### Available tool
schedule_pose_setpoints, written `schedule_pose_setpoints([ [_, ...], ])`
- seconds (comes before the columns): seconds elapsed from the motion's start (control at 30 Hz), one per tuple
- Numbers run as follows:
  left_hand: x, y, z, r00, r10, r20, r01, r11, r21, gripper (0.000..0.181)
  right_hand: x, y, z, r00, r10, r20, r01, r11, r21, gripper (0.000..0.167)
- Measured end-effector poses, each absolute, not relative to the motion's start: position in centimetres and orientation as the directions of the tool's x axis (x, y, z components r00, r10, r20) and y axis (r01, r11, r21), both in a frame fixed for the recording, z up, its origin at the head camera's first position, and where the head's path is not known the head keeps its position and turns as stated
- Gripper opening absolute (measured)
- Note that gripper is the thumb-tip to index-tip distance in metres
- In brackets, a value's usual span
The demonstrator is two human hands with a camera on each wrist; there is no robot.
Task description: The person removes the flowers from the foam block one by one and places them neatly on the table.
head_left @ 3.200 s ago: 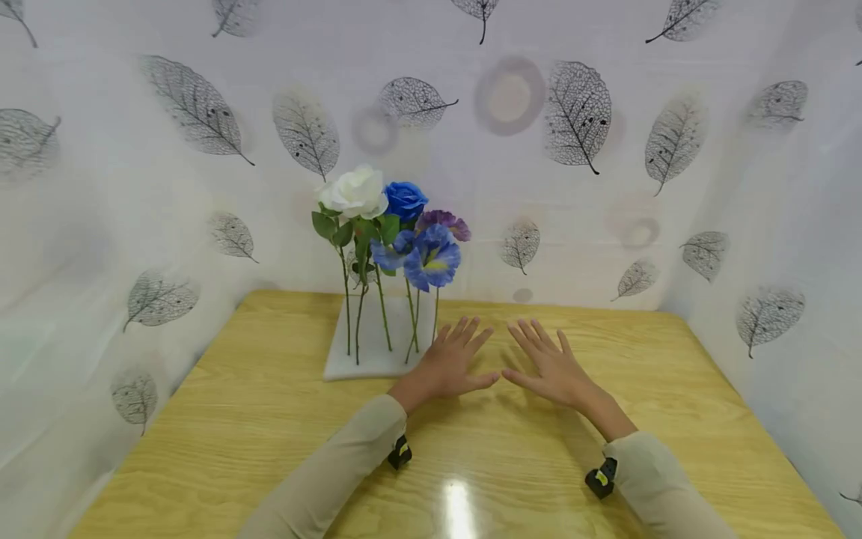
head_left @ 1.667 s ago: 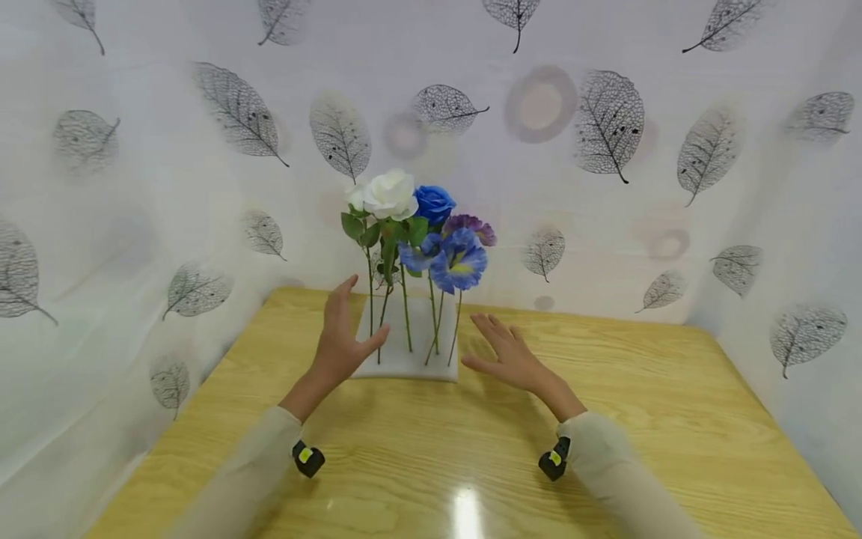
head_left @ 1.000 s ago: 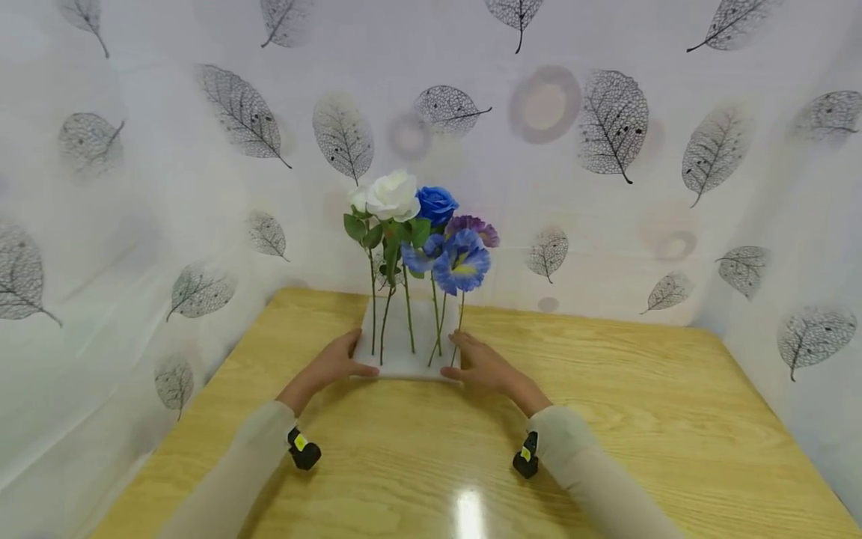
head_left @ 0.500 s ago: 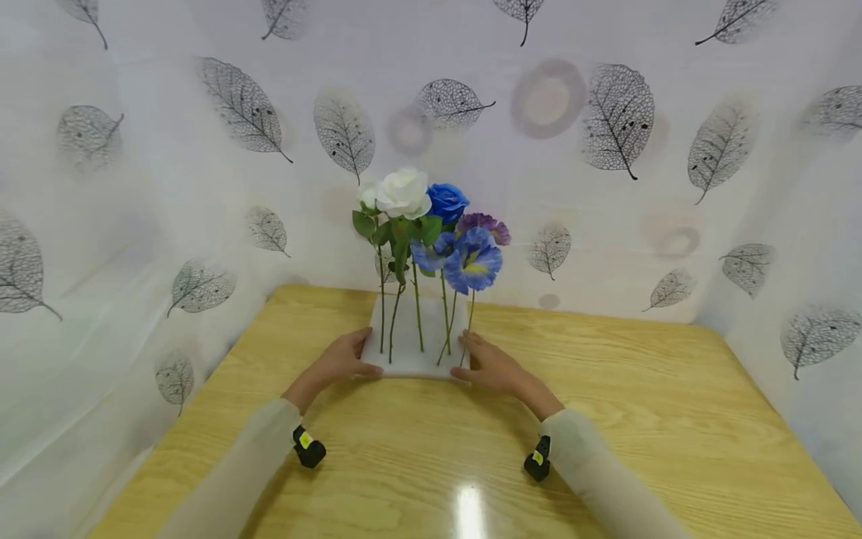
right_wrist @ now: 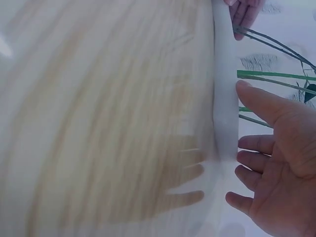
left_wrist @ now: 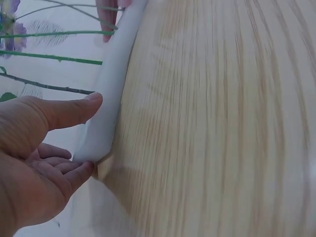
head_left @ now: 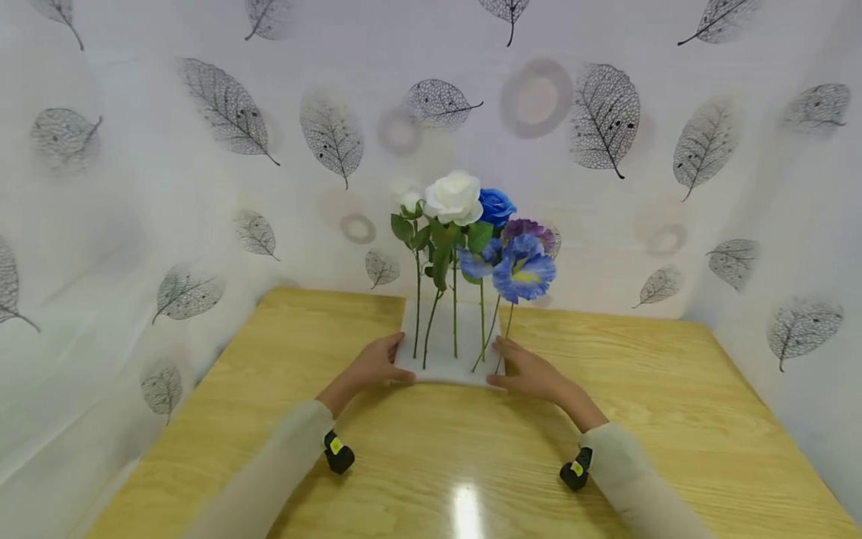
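A white foam board [head_left: 441, 348] lies on the table with several artificial flowers standing in it. My left hand [head_left: 372, 364] grips its left side, thumb on the front edge; in the left wrist view the fingers [left_wrist: 79, 175] meet the board's corner. My right hand [head_left: 533, 373] holds the opposite side, its thumb [right_wrist: 256, 101] on the front edge in the right wrist view. Above the board are a white rose [head_left: 454, 198], a smaller white bloom [head_left: 410, 200], a blue rose [head_left: 497, 207], a purple flower [head_left: 528, 233] and a light blue flower [head_left: 524, 271] with a yellow centre.
The wooden table [head_left: 431, 464] extends around the board on all sides. A pale curtain [head_left: 269, 209] printed with leaves hangs behind and at both sides. A black wrist camera [head_left: 339, 454] is on the left sleeve, another camera [head_left: 575, 470] on the right.
The hands were spread flat over the table to the right of the board. They moved to its two sides, took hold, and the board with its flowers has slid to the right.
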State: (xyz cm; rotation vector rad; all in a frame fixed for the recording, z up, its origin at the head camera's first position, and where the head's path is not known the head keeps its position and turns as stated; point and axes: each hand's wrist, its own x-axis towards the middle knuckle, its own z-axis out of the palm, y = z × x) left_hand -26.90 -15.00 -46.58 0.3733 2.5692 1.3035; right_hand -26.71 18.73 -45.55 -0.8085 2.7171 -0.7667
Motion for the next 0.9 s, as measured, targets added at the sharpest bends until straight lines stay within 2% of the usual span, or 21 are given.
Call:
schedule_pose_setpoints([
  [0.37,-26.9,-9.0,-46.6,-0.937,0.338,-0.088,0.140,0.593,0.793,0.096,-26.4,23.8,-44.2,-0.839,-0.541,-0.058,-0.450,0.749,-0.487,0.083],
  [0.67,-27.2,-6.2,-46.5,-0.930,0.364,-0.052,0.174,0.561,0.809,0.096,-26.7,26.5,-43.5,-0.870,-0.483,-0.101,-0.350,0.748,-0.564,0.084],
  [0.9,-27.6,-4.9,-46.8,-0.931,0.361,-0.058,0.161,0.546,0.822,0.095,-26.8,27.5,-43.5,-0.879,-0.464,-0.112,-0.336,0.768,-0.545,0.089],
])
